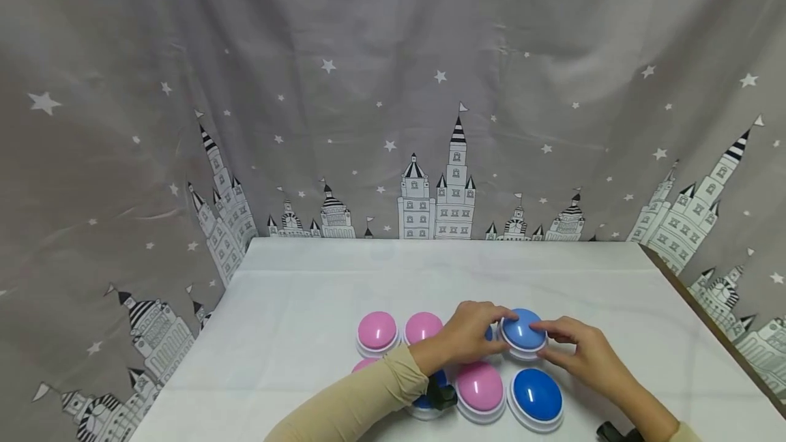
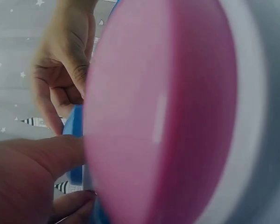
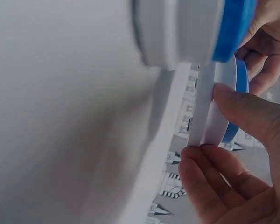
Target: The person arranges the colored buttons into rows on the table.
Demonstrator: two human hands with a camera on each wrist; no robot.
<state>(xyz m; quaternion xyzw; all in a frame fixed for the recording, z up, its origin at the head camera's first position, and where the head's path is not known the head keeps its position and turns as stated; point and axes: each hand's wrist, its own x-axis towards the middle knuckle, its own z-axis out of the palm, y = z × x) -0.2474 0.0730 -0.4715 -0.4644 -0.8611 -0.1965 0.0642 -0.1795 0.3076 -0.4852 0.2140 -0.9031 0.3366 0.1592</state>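
A blue dome push button (image 1: 524,330) with a white round base is between my two hands at the back right of the group. My right hand (image 1: 583,353) pinches its base from the right, thumb and fingers on the rim in the right wrist view, where part of its underside shows. From the left, my left hand (image 1: 469,331) grips the same button with thumb and fingertips. Another blue button (image 1: 488,333) is mostly hidden behind my left hand. Closer to me are a pink button (image 1: 480,386) and a blue button (image 1: 537,394).
Two pink buttons (image 1: 377,330) stand at the back left of the group. My left sleeve (image 1: 362,394) partly covers another pink button and a blue one. The white table (image 1: 276,333) meets a grey star-and-castle curtain (image 1: 356,33) at its far edge.
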